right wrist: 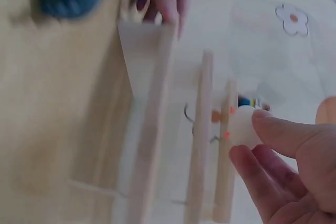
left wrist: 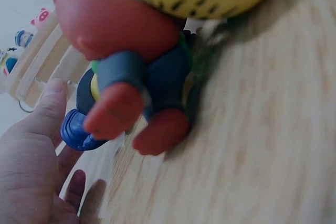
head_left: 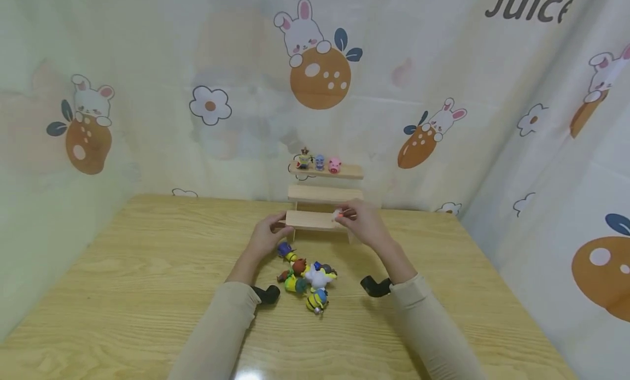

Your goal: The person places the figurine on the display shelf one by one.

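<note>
A three-tier wooden display shelf (head_left: pixel 310 220) stands near the back of the table. At the left end of its lowest tier, my left hand (head_left: pixel 266 237) grips the board between thumb and fingers. My right hand (head_left: pixel 366 224) pinches a small white figurine (right wrist: pixel 244 127) with orange bits, held over that tier's right end; most of its shape is covered by the fingers. Three toys line the top tier: a crowned yellow figure (head_left: pixel 303 160), a blue figure (head_left: pixel 320 162) and a pink pig (head_left: pixel 334 165).
Several toy figures lie heaped before the shelf, among them a white one (head_left: pixel 319 277), a yellow-and-blue one (head_left: pixel 316 300) and a purple-and-yellow one (head_left: pixel 285 251). Black curved mounts (head_left: pixel 375 286) stick out at both wrists. A printed curtain (head_left: pixel 236 167) hangs behind the table.
</note>
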The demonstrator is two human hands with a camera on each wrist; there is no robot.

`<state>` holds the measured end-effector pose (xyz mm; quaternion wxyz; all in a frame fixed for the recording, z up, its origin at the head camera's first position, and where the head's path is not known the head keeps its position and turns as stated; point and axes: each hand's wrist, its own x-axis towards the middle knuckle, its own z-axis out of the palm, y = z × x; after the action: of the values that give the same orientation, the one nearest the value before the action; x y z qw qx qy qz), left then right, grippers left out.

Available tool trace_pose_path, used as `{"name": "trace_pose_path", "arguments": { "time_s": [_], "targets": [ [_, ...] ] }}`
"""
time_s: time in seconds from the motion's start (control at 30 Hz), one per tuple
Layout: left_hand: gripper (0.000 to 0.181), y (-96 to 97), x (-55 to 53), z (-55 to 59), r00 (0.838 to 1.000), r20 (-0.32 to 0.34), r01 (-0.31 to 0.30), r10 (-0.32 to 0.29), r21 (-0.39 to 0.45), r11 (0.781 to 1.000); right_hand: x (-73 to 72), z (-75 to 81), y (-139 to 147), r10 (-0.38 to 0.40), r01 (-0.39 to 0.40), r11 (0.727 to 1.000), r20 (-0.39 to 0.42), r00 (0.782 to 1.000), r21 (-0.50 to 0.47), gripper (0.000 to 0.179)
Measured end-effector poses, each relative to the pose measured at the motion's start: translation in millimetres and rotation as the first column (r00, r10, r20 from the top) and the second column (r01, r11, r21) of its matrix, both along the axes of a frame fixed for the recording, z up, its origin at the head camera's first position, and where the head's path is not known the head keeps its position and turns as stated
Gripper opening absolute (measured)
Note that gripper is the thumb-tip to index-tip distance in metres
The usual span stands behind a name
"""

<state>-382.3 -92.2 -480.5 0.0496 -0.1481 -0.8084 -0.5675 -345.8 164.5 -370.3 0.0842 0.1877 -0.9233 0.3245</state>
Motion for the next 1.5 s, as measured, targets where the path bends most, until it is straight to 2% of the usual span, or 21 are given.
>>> {"name": "trace_pose_path", "arguments": {
  "time_s": [0.13,0.3,0.43,0.57,0.83,0.97,1.2,1.5],
  "targets": [
    [0.057,-1.3,0.5,2.6,1.0,0.007,-0.016,0.016,0.004,1.0,-20.1,21.0,6.0,-0.055,0.054,0.998,-0.097,0.994,-0.014,0.036],
    [0.058,-2.4,0.5,3.3,1.0,0.002,-0.017,0.017,-0.014,1.0,-49.8,42.1,13.1,-0.155,0.155,0.988,-0.195,0.969,-0.014,0.032],
    [0.058,-1.9,0.3,0.7,1.0,0.001,-0.01,0.01,-0.011,1.0,-73.4,49.9,17.2,-0.171,0.176,0.984,-0.218,0.961,0.004,0.031],
    [0.057,-0.2,1.8,-0.5,1.0,0.008,-0.003,0.003,-0.003,1.0,-88.3,52.6,19.3,-0.166,0.178,0.983,-0.215,0.962,0.04,0.03],
    [0.057,0.3,2.5,2.4,1.0,0.027,-0.014,0.013,0.027,1.0,-106.1,55.5,16.9,-0.219,0.227,0.973,-0.155,0.963,0.033,0.033],
    [0.058,1.2,2.4,2.4,1.0,0.027,-0.015,0.014,0.033,0.999,-111.8,51.2,15.4,-0.232,0.237,0.971,-0.131,0.964,0.029,0.033],
    [0.057,2.2,2.3,2.3,1.0,0.021,0.002,-0.003,0.035,0.999,-113.1,45.7,14.4,-0.244,0.246,0.969,-0.111,0.964,0.007,0.033],
    [0.056,1.5,2.1,2.5,1.0,0.015,-0.007,0.006,0.027,1.0,-115.8,43.2,14.1,-0.242,0.243,0.97,-0.122,0.963,-0.001,0.035]
  ]
}}
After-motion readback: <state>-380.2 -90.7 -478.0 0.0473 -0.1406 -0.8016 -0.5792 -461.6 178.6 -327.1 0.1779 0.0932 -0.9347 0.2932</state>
